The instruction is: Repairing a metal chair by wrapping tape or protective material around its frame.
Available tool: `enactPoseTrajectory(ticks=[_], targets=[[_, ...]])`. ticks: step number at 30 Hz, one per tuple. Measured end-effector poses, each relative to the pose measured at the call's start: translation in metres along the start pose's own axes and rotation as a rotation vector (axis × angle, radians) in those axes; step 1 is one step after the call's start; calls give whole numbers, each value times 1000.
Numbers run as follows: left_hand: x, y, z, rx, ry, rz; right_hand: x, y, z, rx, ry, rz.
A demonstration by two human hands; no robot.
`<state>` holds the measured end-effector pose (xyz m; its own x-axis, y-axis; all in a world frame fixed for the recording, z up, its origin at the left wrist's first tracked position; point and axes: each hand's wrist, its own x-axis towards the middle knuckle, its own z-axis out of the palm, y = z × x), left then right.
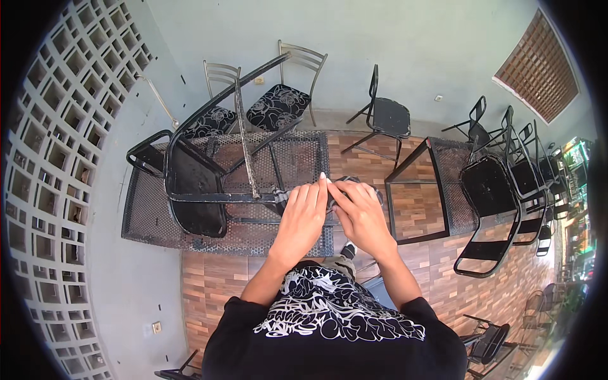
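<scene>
A black metal folding chair point(195, 183) lies tipped over on a black perforated metal table point(149, 215) in front of me. Its paint is worn, and one scuffed bar point(246, 136) shows bare pale patches. My left hand point(303, 212) and my right hand point(361, 212) meet just past the near right end of the chair's frame. Both have their fingers bent and pressed together, with thumbs and fingertips nearly touching. What they pinch is hidden under them. A grey wrapping point(280, 196) shows on the frame beside my left hand. Something dark, partly covered, lies behind my fingers.
Two chairs with black-and-white patterned seats point(278, 107) stand behind the table. A black chair point(390, 117) is by the far wall. To the right are a black table frame point(413, 237) and several more folding chairs point(491, 190). A lattice wall point(63, 158) rises at left.
</scene>
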<state>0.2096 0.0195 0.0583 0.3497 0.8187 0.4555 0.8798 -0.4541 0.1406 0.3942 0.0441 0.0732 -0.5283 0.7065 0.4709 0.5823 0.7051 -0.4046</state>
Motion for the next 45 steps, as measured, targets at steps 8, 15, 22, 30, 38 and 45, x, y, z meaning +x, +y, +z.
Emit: enactPoseTrajectory(ticks=[8,15,22,30,38,45], targets=[[-11,-17,-2,-257,60,28,2,-12,9,-122,28,-24],[-26,-44,-8,-271,5,3,14,-25,31,-103,30,-38],[-36,-61,-12,-293,38,23,19,-37,54,-115,58,-52],[-38,-58,-12,-290,41,-9,19,-34,51,-85,62,-66],[-28,-39,-7,-275,38,-75,17,-25,32,-65,29,-79],[-12,-15,0,-193,59,-11,5,-8,6,-45,2,-69]])
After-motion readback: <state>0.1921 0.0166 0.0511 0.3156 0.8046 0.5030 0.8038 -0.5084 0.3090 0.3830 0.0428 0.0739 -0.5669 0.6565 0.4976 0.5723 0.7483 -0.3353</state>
